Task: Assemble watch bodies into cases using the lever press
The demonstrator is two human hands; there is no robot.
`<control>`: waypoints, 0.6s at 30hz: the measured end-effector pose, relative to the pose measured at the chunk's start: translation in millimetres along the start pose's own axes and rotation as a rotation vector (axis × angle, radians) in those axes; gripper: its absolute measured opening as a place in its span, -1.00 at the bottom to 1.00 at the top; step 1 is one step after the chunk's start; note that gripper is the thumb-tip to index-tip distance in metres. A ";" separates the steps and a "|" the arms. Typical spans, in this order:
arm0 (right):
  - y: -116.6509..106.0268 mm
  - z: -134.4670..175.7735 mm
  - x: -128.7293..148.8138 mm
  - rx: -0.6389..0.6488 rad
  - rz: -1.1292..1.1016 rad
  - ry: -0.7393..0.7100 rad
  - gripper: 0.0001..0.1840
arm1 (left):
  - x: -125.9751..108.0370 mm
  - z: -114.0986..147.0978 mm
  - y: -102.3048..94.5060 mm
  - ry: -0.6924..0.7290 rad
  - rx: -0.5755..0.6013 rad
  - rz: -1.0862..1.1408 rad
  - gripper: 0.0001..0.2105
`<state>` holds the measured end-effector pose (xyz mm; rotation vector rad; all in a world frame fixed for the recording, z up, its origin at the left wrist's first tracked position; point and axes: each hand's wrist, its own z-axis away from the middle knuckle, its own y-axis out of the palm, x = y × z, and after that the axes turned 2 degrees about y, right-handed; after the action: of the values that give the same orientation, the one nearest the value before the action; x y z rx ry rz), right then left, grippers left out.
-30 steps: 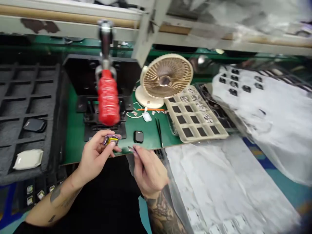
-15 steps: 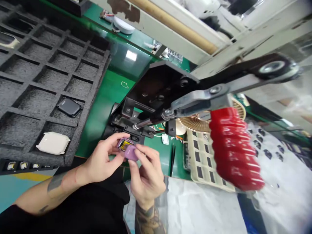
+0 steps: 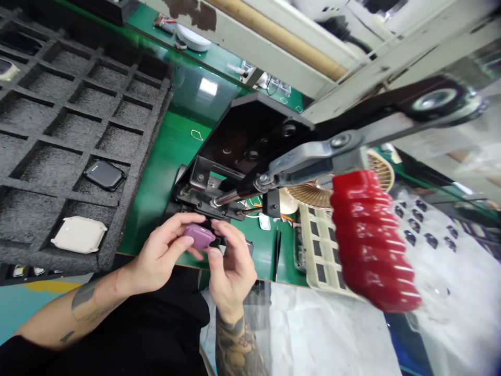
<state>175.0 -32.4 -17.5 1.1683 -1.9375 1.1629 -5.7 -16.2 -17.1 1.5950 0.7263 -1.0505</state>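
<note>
My left hand (image 3: 162, 253) grips a small purple watch case (image 3: 199, 236) by its left end, thumb on the near face and fingers behind. The purple cover now lies against the case, so the inside is hidden. At the right end of the case, my right hand (image 3: 234, 263) has thumb and forefinger apart; whether a fingertip still touches the case I cannot tell. Just beyond both hands stands a black press fixture (image 3: 230, 151) with metal links and a red ribbed handle (image 3: 373, 240).
On the left, a black foam tray (image 3: 131, 209) holds a dark watch body (image 3: 104, 174) and a cream one (image 3: 79, 234). Black tweezers (image 3: 277, 253) lie right of my hands, beside a cream compartment tray (image 3: 326, 284). A small fan (image 3: 381, 172) stands behind the red handle.
The yellow-lined inside of the case was showing, with the purple cover in my right fingers. The cover has closed over it, and my right fingers have spread apart.
</note>
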 end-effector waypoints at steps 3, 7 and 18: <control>-3.1 -4.4 2.0 0.065 -0.084 0.047 -0.78 | -4.2 -0.8 -4.2 0.025 0.087 -0.137 -0.60; -2.7 -5.0 12.1 0.059 -0.143 0.058 -0.86 | -6.5 1.3 -5.8 0.190 0.159 -0.327 -0.68; -30.8 -77.3 26.4 -0.499 0.272 -0.433 -0.51 | -1.9 -7.2 2.3 -0.054 -0.070 0.148 -0.63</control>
<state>194.4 19.5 50.0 0.9514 -2.5829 0.5052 -2.7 -9.8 -13.9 1.5303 0.5926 -0.9465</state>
